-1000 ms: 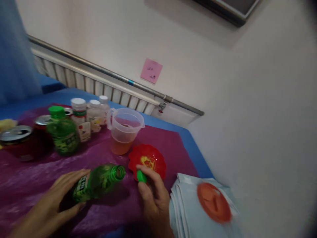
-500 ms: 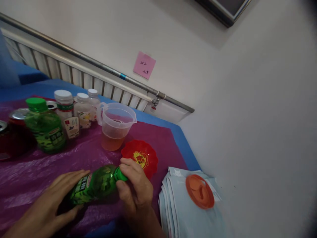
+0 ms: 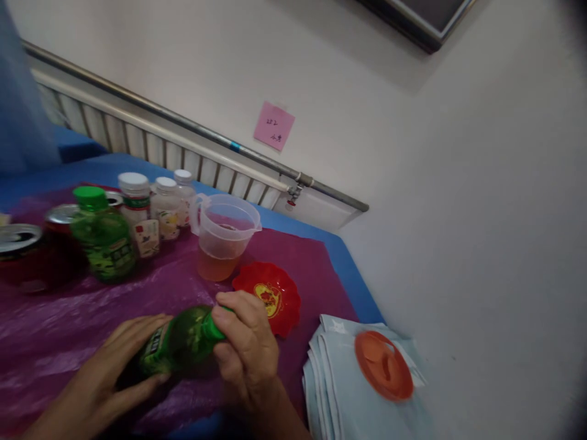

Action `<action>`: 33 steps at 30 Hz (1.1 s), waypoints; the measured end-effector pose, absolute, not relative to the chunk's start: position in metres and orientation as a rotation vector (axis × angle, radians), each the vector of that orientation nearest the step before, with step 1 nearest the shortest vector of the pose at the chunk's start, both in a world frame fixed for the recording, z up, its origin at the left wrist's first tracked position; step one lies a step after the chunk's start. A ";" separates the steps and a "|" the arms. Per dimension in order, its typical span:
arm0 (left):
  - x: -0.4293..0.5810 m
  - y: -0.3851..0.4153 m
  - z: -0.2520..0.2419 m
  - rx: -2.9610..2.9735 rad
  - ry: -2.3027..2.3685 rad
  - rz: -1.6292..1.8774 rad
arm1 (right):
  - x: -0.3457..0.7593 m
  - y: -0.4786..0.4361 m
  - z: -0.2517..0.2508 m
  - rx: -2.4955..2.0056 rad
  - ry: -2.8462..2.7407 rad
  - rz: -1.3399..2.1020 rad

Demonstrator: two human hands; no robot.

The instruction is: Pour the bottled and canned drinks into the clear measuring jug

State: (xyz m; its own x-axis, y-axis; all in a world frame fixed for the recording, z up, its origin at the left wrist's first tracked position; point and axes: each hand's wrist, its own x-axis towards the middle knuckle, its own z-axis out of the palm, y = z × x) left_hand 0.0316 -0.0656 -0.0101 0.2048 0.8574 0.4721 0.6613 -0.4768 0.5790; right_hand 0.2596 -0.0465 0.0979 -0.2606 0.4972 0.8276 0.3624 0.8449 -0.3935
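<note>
Here the left hand [image 3: 121,360] wraps loosely around the body of a green bottle [image 3: 178,345], which lies tilted on the purple cloth [image 3: 68,311] near the front edge. The right hand [image 3: 247,351] is closed over the green cap [image 3: 212,328] at the bottle's neck, fingers curled tight. A second green bottle [image 3: 103,235] stands capped further back, which makes two. Beside it are three white-capped bottles [image 3: 134,211] and two red cans [image 3: 18,253] that show clearly. There is one clear jug [image 3: 224,235] of amber liquid, one red dish [image 3: 268,296], and one orange lid [image 3: 383,365] on folded pale cloths [image 3: 339,397].
</note>
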 end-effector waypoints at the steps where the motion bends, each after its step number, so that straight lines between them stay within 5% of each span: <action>1: 0.032 -0.067 -0.004 2.269 1.441 1.151 | 0.260 -0.047 0.099 -0.656 -1.880 0.164; 17: 0.004 -0.071 0.022 2.356 1.696 1.304 | 0.217 -0.034 0.118 -0.595 -1.867 0.637; 26: -0.045 -0.053 0.031 1.351 2.102 1.293 | 0.231 -0.035 0.092 -0.810 -1.791 0.826; 33: -0.051 -0.033 0.025 1.217 2.242 1.240 | 0.244 -0.038 0.081 -0.836 -1.829 0.788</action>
State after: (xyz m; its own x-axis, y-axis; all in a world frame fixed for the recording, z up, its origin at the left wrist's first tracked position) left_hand -0.0510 -0.0335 0.0254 -0.5941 0.7939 0.1295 0.5315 0.2666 0.8040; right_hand 0.2438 -0.0377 0.0810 -0.3221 0.8133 0.4846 0.2065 0.5599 -0.8024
